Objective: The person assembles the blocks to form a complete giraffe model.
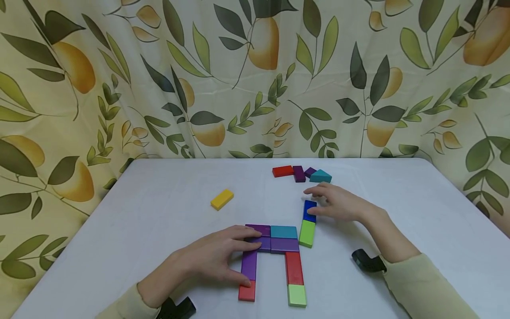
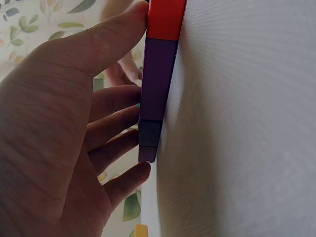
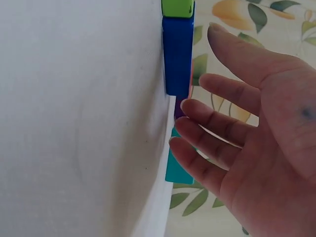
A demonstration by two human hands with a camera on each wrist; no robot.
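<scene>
Flat coloured blocks form an upside-down U on the table. Its top has a teal block (image 1: 283,232) and several purple blocks (image 1: 284,246). The left leg is a purple block (image 1: 249,266) above a red block (image 1: 247,292); the right leg is a red block (image 1: 294,268) above a light green block (image 1: 297,296). My left hand (image 1: 213,252) rests on the left side, fingers extended, thumb at the red block. My right hand (image 1: 342,204) hovers, fingers loosely spread, by a blue block (image 1: 309,208) that adjoins a lime green block (image 1: 307,233). Nothing is gripped.
A yellow block (image 1: 222,200) lies alone at the left. At the back are a red block (image 1: 283,171), purple blocks (image 1: 299,173) and a teal triangular block (image 1: 321,176). A leaf-and-fruit patterned curtain (image 1: 255,88) hangs behind the white table (image 1: 159,212).
</scene>
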